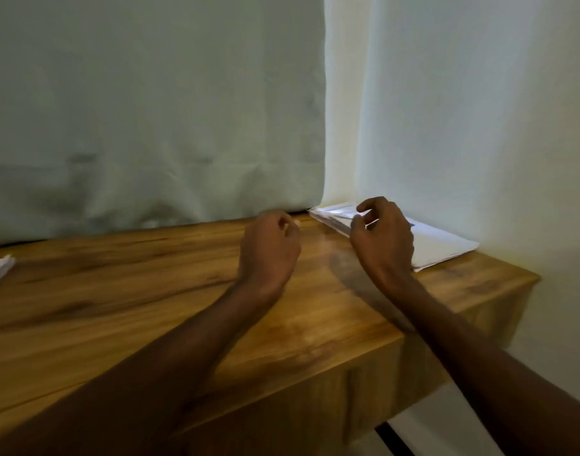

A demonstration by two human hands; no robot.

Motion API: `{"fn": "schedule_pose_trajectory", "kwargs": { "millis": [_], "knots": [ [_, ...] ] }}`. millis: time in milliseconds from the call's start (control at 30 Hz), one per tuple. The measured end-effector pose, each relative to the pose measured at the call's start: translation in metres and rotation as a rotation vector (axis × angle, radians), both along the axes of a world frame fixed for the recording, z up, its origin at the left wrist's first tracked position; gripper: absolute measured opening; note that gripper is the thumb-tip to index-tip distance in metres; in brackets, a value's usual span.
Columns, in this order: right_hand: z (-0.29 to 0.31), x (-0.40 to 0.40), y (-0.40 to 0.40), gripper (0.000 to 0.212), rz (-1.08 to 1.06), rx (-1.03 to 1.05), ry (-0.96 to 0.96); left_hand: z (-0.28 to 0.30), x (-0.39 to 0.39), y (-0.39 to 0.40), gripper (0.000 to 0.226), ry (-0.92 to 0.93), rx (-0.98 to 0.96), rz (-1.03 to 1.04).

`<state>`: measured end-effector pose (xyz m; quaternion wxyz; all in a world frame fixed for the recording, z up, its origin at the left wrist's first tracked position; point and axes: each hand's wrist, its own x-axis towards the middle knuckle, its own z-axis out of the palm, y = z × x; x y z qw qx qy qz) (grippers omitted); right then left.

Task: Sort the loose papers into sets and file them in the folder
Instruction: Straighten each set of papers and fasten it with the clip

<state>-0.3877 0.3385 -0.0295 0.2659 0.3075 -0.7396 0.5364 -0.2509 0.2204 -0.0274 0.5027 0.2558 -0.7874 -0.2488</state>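
the scene is dim and warm overall, with soft daylight glowing through the pale curtain (446, 110) on the right, brightest along the fold by the stack of papers (443, 245). the grey curtain (150, 110) on the left stays dull. both hands (269, 248) look dark and smeared by motion blur, casting a faint, soft shadow on the wooden surface (117, 291). the wide lens bends the surface's edges.

Papers (443, 245) on table's (150, 307) right corner
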Motion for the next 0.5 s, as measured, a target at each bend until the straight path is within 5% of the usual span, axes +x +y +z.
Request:
{"fn": "schedule_pose_trajectory", "kwargs": {
  "millis": [167, 500],
  "knots": [
    [0.001, -0.102, 0.056, 0.019, -0.140, 0.047, 0.007, 0.002, -0.115, 0.054, 0.032, -0.137, 0.221, -0.099],
    [-0.023, -0.217, 0.079, 0.037, -0.318, 0.441, 0.109, -0.029, -0.208, 0.042, 0.053, -0.371, 0.247, 0.101]
  ]
}}
